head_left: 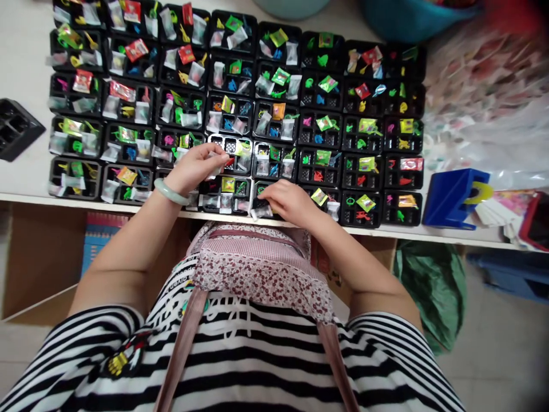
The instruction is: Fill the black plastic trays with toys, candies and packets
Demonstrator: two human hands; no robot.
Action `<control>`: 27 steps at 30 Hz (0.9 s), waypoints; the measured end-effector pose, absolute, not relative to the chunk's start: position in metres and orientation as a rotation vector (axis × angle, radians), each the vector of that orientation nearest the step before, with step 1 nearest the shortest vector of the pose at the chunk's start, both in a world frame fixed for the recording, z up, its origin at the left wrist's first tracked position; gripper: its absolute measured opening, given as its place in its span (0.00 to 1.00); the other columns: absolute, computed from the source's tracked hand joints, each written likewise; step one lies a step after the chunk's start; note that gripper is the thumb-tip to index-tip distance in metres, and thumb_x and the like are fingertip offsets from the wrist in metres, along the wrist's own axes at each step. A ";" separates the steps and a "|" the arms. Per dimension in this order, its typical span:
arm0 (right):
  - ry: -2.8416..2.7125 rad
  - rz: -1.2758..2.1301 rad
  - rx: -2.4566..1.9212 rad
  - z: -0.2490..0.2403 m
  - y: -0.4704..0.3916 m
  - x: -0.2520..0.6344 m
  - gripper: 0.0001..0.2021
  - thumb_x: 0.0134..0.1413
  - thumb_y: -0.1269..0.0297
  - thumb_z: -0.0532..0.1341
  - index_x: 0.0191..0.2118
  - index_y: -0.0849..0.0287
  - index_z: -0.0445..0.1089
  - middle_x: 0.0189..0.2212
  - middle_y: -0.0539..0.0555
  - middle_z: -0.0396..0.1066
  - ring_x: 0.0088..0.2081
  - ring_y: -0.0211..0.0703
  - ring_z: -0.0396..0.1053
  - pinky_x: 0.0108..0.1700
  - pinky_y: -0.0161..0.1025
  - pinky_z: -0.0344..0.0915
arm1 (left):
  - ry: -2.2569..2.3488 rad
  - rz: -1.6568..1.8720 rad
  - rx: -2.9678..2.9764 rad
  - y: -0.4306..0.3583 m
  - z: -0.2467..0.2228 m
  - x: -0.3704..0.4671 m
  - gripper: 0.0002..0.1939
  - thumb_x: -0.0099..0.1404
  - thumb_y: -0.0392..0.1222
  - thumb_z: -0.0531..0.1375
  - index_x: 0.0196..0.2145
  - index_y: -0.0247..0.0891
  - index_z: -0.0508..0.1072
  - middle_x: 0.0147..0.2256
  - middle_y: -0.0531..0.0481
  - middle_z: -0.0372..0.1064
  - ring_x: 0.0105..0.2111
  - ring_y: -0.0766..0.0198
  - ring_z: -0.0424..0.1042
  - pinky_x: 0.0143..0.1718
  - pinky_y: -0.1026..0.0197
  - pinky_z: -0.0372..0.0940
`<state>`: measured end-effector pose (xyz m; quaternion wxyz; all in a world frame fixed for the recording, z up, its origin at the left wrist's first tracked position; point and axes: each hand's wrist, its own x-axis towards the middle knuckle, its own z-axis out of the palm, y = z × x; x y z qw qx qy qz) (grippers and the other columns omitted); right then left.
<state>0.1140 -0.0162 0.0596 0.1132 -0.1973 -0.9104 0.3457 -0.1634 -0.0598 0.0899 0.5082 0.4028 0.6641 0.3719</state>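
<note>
My left hand (198, 167), with a pale green bangle (170, 192) at its wrist, reaches over a black compartment tray (218, 143) near the front middle. Its thumb and fingertips are pinched together; whatever they hold is hidden. A small red piece (230, 162) shows just by those fingertips. To the right, my right hand (288, 200) bends down into a front-row tray (256, 187), fingers closed at the tips, their contents hidden. Below those fingertips lies a clear-wrapped packet (262, 213). Between the hands is a tray with a yellow-green sachet (228, 184) and wrapped packets.
Rows of similar trays (76, 177) hold colourful plastic pieces and sachets. On the right stand a blue tape dispenser (450, 197) and heaped clear plastic bags (484, 109). A stack of black trays (19, 129) is at left, a teal basin (416, 20) behind. The table's front edge (141, 207) is close.
</note>
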 end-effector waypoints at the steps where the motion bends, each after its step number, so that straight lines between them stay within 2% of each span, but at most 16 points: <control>1: -2.703 1.003 -0.554 0.059 -0.018 0.117 0.16 0.66 0.73 0.53 0.48 0.54 0.76 0.46 0.55 0.79 0.48 0.47 0.72 0.50 0.48 0.68 | 1.597 0.891 0.981 -0.060 0.090 -0.164 0.08 0.63 0.44 0.65 0.32 0.38 0.70 0.24 0.54 0.63 0.21 0.71 0.57 0.23 0.67 0.50; 3: -2.742 0.967 -0.550 0.060 -0.021 0.122 0.16 0.67 0.73 0.53 0.49 0.55 0.77 0.48 0.56 0.78 0.49 0.49 0.72 0.51 0.49 0.68 | 1.595 0.871 1.013 -0.062 0.092 -0.164 0.09 0.63 0.45 0.64 0.32 0.38 0.70 0.23 0.55 0.62 0.21 0.71 0.57 0.24 0.67 0.50; 8: -2.827 0.914 -0.572 0.068 -0.026 0.126 0.12 0.69 0.62 0.59 0.53 0.54 0.76 0.49 0.58 0.78 0.51 0.52 0.71 0.54 0.51 0.67 | 1.593 0.770 1.129 -0.070 0.102 -0.168 0.11 0.63 0.47 0.62 0.30 0.39 0.68 0.23 0.55 0.61 0.22 0.70 0.57 0.26 0.65 0.53; 13: -2.954 0.882 -0.544 0.070 -0.032 0.122 0.14 0.65 0.64 0.63 0.55 0.54 0.75 0.52 0.59 0.77 0.54 0.55 0.70 0.55 0.54 0.67 | 1.611 0.744 1.200 -0.079 0.105 -0.171 0.11 0.63 0.48 0.63 0.30 0.39 0.69 0.23 0.54 0.61 0.23 0.68 0.58 0.27 0.64 0.54; 18: -2.848 1.082 -0.638 0.071 -0.034 0.119 0.10 0.65 0.66 0.62 0.50 0.55 0.75 0.45 0.58 0.76 0.47 0.51 0.73 0.49 0.48 0.70 | 1.649 0.747 1.218 -0.081 0.100 -0.175 0.12 0.64 0.50 0.63 0.32 0.38 0.71 0.24 0.53 0.63 0.25 0.66 0.62 0.28 0.63 0.57; 22: -2.562 1.250 -0.829 0.069 -0.036 0.115 0.06 0.64 0.65 0.63 0.45 0.56 0.74 0.44 0.57 0.75 0.40 0.45 0.73 0.42 0.43 0.71 | 1.558 0.679 1.344 -0.087 0.102 -0.181 0.12 0.58 0.49 0.67 0.31 0.37 0.74 0.30 0.50 0.72 0.32 0.64 0.70 0.36 0.60 0.65; 24: -2.523 1.198 -0.875 0.066 -0.037 0.112 0.05 0.64 0.65 0.63 0.44 0.56 0.74 0.43 0.57 0.75 0.41 0.47 0.73 0.43 0.46 0.72 | 1.520 0.637 1.392 -0.092 0.104 -0.185 0.12 0.57 0.48 0.68 0.32 0.37 0.75 0.32 0.49 0.75 0.35 0.63 0.72 0.40 0.59 0.66; 27: -2.575 1.042 -0.853 0.064 -0.038 0.109 0.05 0.66 0.64 0.61 0.43 0.54 0.75 0.44 0.58 0.77 0.48 0.54 0.73 0.51 0.54 0.70 | 1.585 0.645 1.406 -0.100 0.104 -0.193 0.12 0.57 0.48 0.68 0.33 0.37 0.77 0.33 0.49 0.76 0.36 0.63 0.73 0.43 0.59 0.67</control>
